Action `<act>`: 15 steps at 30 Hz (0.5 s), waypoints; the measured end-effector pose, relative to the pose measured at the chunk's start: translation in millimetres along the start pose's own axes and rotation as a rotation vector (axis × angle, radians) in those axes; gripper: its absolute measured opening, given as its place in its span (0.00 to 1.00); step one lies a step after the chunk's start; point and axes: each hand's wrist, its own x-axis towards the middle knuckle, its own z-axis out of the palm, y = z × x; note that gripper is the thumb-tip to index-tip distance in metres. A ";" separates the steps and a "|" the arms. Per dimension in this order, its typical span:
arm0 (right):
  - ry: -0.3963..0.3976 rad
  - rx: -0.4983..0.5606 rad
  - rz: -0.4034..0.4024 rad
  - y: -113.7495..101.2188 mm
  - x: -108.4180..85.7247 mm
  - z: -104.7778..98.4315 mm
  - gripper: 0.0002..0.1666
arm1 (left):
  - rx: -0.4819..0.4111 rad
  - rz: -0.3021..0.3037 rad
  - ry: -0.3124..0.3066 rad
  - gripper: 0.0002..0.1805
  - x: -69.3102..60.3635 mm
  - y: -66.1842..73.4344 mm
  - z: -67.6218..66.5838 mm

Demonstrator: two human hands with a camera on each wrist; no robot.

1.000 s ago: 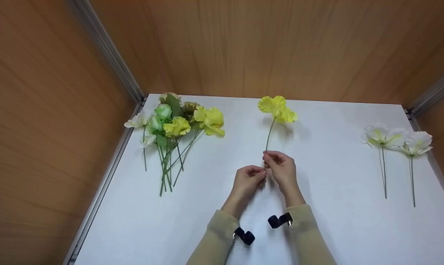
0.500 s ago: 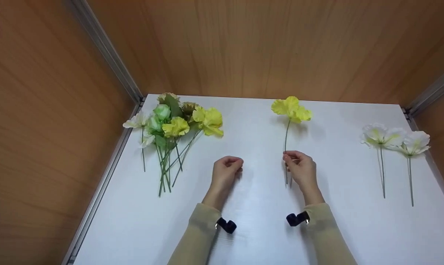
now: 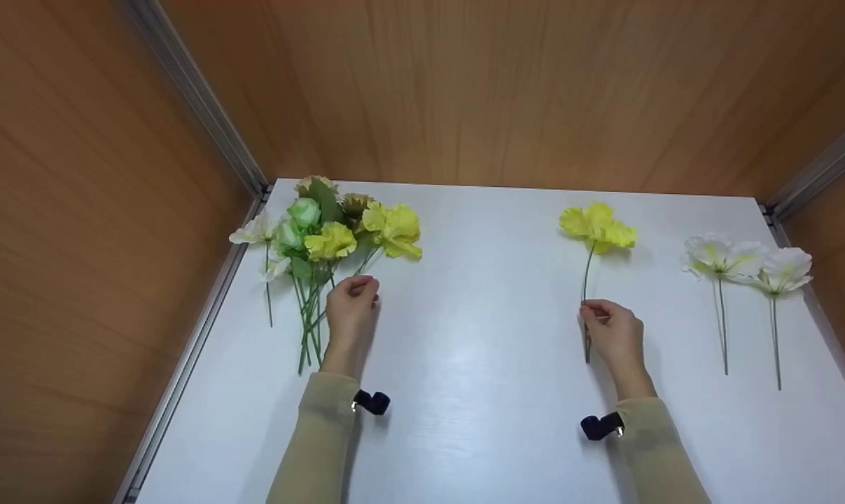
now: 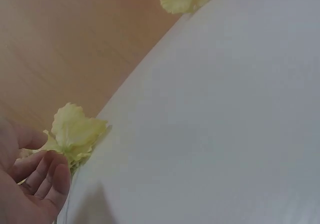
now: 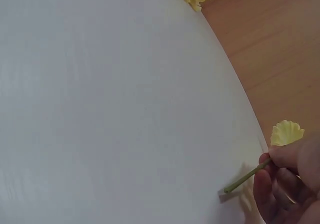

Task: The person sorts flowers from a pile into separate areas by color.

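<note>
The right hand (image 3: 615, 336) pinches the stem of a yellow flower (image 3: 597, 227) between thumb and fingertips, its bloom pointing to the back. In the right wrist view the lower stem (image 5: 245, 179) sticks out past the fingers of the right hand (image 5: 287, 179). At the left, the left hand (image 3: 350, 311) is over or beside the stems of a flower pile, just below a yellow bloom (image 3: 394, 229). Its fingers are loosely bent around nothing visible; in the left wrist view the thumb of the left hand (image 4: 32, 179) stands apart from them, near a yellow bloom (image 4: 75, 131).
The pile also has green blooms (image 3: 303, 212), another yellow bloom (image 3: 331, 241), brownish blooms and white ones (image 3: 257, 227) at its left. White flowers (image 3: 720, 259) lie at the right of the white table (image 3: 464, 350). Wooden panels (image 3: 464, 91) stand behind and at both sides.
The hands have parted. The right hand has carried the yellow flower to the right; the left hand has let go of its stem and moved left to the pile.
</note>
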 end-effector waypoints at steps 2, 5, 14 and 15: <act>0.005 -0.023 -0.007 3.6 -0.5 -3.1 0.15 | 0.047 0.036 0.039 0.13 5.4 -1.0 -10.4; 0.019 -0.051 -0.027 8.4 -1.0 -7.6 0.15 | 0.127 0.080 0.095 0.15 10.8 -3.7 -24.5; 0.045 -0.078 -0.047 14.5 -2.4 -15.0 0.15 | 0.384 0.175 0.080 0.18 15.4 -11.2 -47.5; 0.043 -0.080 -0.053 14.9 -2.5 -14.4 0.15 | 0.416 0.191 0.074 0.18 15.3 -12.3 -48.8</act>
